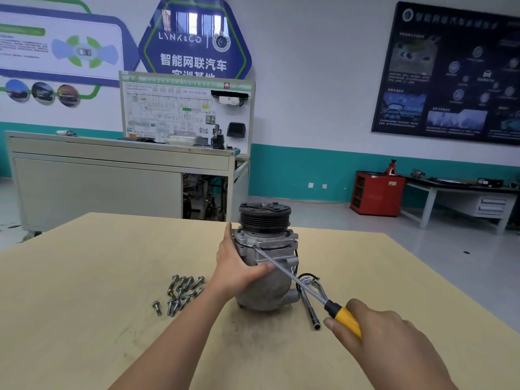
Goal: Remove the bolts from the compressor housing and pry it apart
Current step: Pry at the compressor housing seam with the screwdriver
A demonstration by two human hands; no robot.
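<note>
On the tan wooden table [84,277] in front of me stands one air-conditioning compressor [267,291], upright near the middle, its one black grooved pulley [264,218] on top and its rounded grey end down on the wood. My left hand [236,266] wraps the housing from the left, fingers reaching round the far side and thumb pressed across the front. My right hand [380,330] is clenched around the yellow handle of one flat-blade screwdriver [289,277]. Its long shaft slants up and to the left, and the tip sits at the seam just under the front flange of the housing. One slim socket wrench [308,305] lies on the table just right of the compressor, passing beneath the screwdriver shaft, beside a loop of black cable [305,275]. Left of the compressor, near my left wrist, the loose bolts [183,292] lie in a cluster. I count about eleven, though they overlap too much for a sure figure, and one lies a little apart at the lower left.
</note>
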